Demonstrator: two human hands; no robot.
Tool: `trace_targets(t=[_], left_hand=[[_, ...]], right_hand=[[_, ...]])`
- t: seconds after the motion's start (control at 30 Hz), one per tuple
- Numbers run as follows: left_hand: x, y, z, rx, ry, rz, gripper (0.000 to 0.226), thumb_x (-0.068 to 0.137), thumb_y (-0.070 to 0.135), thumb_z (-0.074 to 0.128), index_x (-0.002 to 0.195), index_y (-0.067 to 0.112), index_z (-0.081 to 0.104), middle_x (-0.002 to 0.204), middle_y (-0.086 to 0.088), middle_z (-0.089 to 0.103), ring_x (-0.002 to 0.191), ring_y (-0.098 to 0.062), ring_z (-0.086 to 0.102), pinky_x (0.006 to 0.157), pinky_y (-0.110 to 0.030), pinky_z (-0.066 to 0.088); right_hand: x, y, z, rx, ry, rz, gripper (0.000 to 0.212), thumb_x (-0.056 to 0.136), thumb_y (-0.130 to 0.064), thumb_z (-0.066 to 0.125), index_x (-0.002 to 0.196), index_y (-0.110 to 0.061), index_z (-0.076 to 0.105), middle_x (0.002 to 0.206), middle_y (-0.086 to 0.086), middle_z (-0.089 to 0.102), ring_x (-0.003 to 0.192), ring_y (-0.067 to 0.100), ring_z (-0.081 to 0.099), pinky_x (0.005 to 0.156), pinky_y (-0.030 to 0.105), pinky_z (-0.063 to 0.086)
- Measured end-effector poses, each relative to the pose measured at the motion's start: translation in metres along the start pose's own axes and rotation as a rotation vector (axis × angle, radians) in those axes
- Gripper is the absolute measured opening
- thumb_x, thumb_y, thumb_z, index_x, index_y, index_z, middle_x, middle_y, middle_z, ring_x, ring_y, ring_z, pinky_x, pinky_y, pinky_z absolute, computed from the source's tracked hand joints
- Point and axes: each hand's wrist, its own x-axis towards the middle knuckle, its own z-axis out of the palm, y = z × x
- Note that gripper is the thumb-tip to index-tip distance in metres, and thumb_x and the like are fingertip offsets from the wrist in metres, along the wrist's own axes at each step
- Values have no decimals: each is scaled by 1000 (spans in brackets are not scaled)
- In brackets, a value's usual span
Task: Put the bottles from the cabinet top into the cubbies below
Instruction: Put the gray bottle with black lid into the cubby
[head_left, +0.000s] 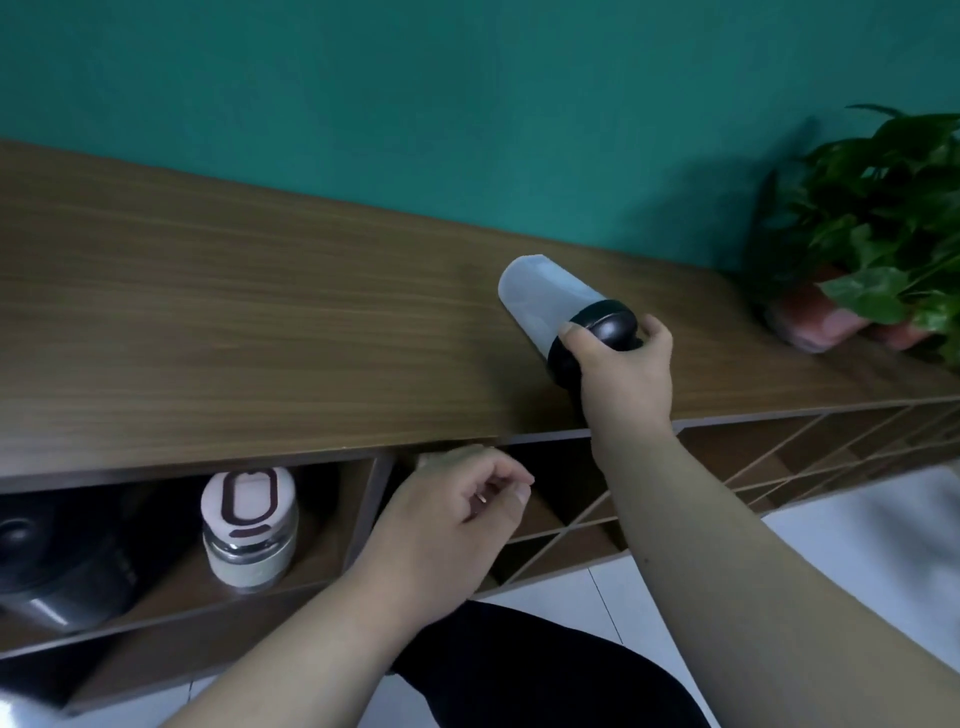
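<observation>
**Greenery, teal wall, pale floor**

A leafy green potted plant (883, 208) is sitting at the far right in what is probably a pinkish pot (810, 322), blurred. A flat teal painted wall (363, 78) is rising behind. White glossy floor tiles (857, 530) are showing below.

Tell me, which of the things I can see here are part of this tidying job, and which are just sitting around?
Part of the job:
- frosted bottle with black lid, held tilted by the right hand
- cabinet top
- cubbies below
- white-lidded bottle, already in a cubby
- dark container beside it
- left hand, holding nothing

Just sitting around:
- potted plant
</observation>
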Motion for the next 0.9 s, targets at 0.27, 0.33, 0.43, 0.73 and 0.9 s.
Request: trace_targets(t=[0.27,0.33,0.43,0.73,0.9], left_hand=[[-12,-32,35,-153,-131,-193,24,95,17,74,104,39,70,95,17,73,78,5,62,75,-11,49],[-16,-39,46,-173,-158,-266,33,85,30,77,113,42,65,105,13,73,88,2,67,80,-12,50],[-19,-52,67,-117,-224,-342,57,75,41,76,126,47,50,125,13,64,110,1,65,85,-14,51],[18,-107,130,189,-170,-387,86,73,27,91,140,46,41,140,19,52,130,-2,54,107,-26,47],[44,-153,154,169,7,-443,81,59,39,94,130,28,58,121,9,74,114,-9,70,96,-47,60]], right_hand=[[-28,52,-112,207,-306,-211,79,52,-31,80,127,-24,57,122,-1,62,114,21,61,87,44,56],[-29,62,-143,200,-391,-274,79,49,-26,78,126,-20,60,120,0,65,108,18,63,75,32,57],[-29,79,-170,-65,-478,-366,81,52,-32,81,130,-33,58,128,-5,63,115,13,62,85,26,55],[30,129,-129,-753,-817,-501,97,70,-40,78,152,-44,26,155,-26,22,140,0,32,110,27,42],[64,151,-93,-715,-936,-462,95,73,-37,78,153,-41,26,159,-22,16,141,4,33,105,18,39]])
